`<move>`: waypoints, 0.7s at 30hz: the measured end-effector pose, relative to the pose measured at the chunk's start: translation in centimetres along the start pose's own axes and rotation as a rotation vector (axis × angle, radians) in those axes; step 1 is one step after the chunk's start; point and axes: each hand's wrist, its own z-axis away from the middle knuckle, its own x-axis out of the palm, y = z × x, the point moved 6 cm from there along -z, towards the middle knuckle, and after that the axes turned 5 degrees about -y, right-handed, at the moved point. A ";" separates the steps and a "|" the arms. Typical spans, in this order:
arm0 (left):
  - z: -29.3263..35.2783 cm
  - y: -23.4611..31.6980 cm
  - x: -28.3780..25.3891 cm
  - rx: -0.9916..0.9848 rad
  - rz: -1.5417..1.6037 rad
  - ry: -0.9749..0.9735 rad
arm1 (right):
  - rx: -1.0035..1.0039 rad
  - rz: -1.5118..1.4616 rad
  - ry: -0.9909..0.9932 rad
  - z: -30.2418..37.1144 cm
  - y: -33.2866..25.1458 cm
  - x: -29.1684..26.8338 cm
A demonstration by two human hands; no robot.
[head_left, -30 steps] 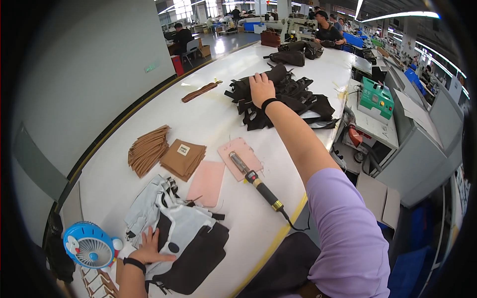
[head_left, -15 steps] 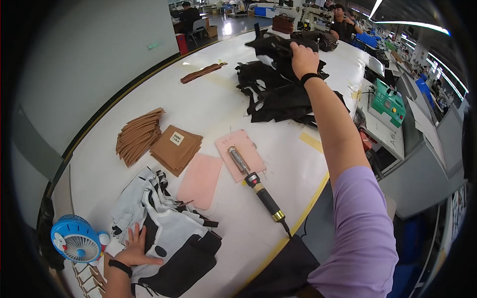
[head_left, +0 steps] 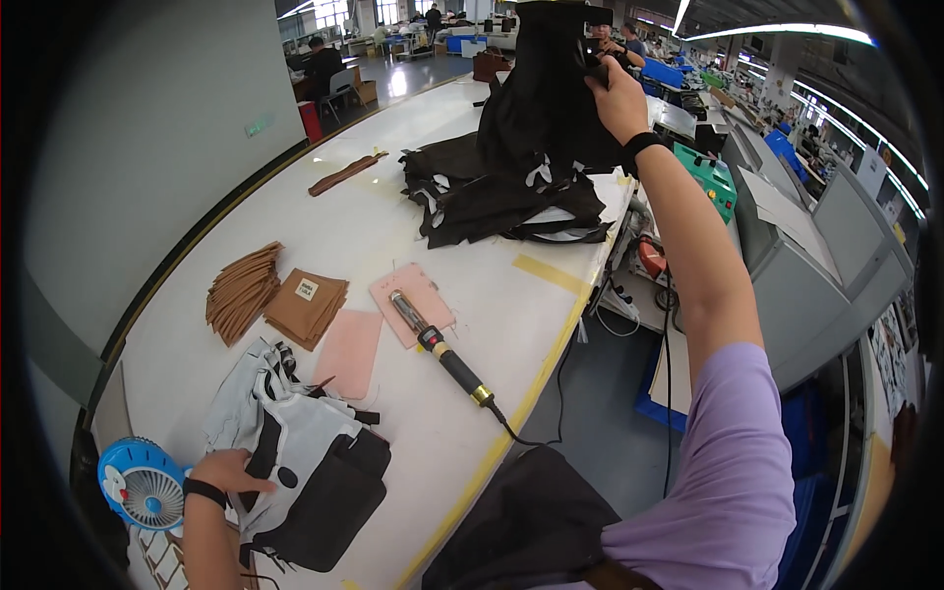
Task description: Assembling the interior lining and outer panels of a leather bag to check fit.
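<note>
At the far end of the table my right hand [head_left: 621, 101] is closed on the upper edge of a black fabric piece [head_left: 536, 93]. The piece hangs down in front of it, over a heap of black cut pieces with white patches [head_left: 472, 202]. Near the lower left, my left hand [head_left: 230, 474] rests on a stack of white and black sewn pieces [head_left: 315, 418], its thumb stretched out and apart from the fingers. A black pocket-like panel [head_left: 329, 501] lies at the near side of that stack.
A hot-air tool [head_left: 442, 354] with a cord lies on a pink pad [head_left: 401, 317], beside another pink sheet [head_left: 349, 354]. Brown pieces [head_left: 313, 313] lie in piles to the left. A blue fan [head_left: 147, 487] stands near-left; a green machine [head_left: 710, 177] is beyond the table's right edge.
My right hand has lifted a black piece higher off the heap. My left hand stays on the white and black stack, its fingers less spread. The view has shifted to the right.
</note>
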 end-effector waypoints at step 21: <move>13.8 37.3 -9.3 1.641 2.062 0.506 | -0.497 -0.668 0.021 20.3 -18.9 -25.7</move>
